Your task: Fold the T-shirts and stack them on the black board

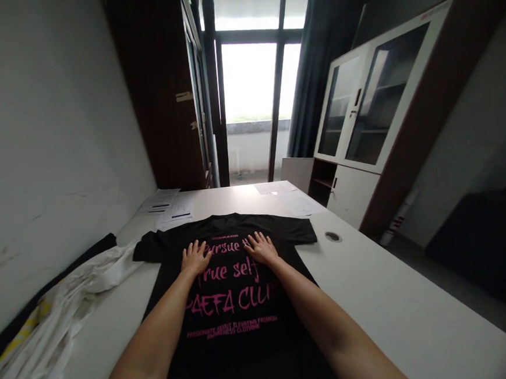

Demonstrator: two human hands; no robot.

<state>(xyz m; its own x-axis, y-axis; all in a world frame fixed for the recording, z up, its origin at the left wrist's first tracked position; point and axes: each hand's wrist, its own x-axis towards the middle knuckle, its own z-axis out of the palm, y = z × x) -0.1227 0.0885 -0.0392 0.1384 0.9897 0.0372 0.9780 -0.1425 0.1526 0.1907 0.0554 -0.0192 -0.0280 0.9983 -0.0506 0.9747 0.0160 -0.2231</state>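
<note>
A black T-shirt with pink lettering lies spread out on the white table, its collar toward the far end and its sleeves out to both sides. My left hand rests palm down on the upper left of the print, fingers spread. Palm down as well, my right hand lies on the upper right of the print with its fingers apart. Both hands touch the cloth and hold nothing. My hands and forearms cover some of the letters.
White clothing and a black-and-yellow garment lie heaped along the table's left side. Papers lie at the far left, more sheets at the far right. A round cable hole is near the right edge. A glass-door cabinet stands beyond.
</note>
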